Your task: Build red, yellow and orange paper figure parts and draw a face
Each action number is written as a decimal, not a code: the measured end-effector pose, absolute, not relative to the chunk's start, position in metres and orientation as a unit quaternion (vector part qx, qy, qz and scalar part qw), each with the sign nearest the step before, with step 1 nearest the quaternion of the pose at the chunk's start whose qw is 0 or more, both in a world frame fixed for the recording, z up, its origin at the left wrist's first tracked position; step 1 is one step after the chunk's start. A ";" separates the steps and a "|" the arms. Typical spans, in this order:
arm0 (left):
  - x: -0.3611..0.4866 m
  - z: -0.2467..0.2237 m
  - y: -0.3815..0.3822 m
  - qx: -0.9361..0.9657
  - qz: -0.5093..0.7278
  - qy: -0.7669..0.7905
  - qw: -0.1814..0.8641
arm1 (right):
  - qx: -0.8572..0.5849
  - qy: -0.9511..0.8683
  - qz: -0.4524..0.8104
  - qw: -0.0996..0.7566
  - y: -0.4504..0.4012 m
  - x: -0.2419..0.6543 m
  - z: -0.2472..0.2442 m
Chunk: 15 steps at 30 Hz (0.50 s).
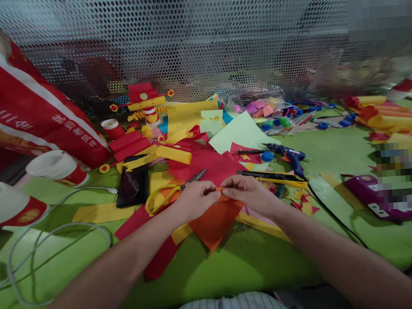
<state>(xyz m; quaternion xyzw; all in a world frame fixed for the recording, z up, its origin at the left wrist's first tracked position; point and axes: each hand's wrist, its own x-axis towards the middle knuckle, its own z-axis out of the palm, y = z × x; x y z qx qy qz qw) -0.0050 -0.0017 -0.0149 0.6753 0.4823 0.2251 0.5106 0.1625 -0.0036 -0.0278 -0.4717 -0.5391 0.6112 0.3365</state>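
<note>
Both my hands meet at the middle of the table, thumbs and forefingers pinched on orange paper (224, 195). My left hand (199, 199) grips its left side, and my right hand (249, 194) the right side. Below the fingers an orange sheet (213, 224) points a corner toward me; whether it is one piece with the pinched part, I cannot tell. Yellow-handled scissors (163, 197) lie beside my left hand, blades pointing away. Just beyond my right hand is a yellow and black utility knife (281, 177). Red paper (206, 161) spreads out behind the fingers.
Left are stacked paper cups (57, 167), a black phone (133, 183), a white cable (56, 228) and a tall red bag (36, 96). A blue glue gun (291, 155) with its cord lies right, near a purple case (378, 196). A perforated metal screen (198, 42) stands behind.
</note>
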 end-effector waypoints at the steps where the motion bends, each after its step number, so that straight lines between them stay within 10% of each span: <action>1: -0.005 -0.016 -0.002 0.663 0.234 0.478 0.527 | -0.469 -0.530 0.618 0.343 -0.003 0.162 -0.028; 15: -0.003 -0.019 0.003 0.410 0.348 0.468 0.701 | -0.413 -0.545 0.623 0.379 -0.002 0.164 -0.036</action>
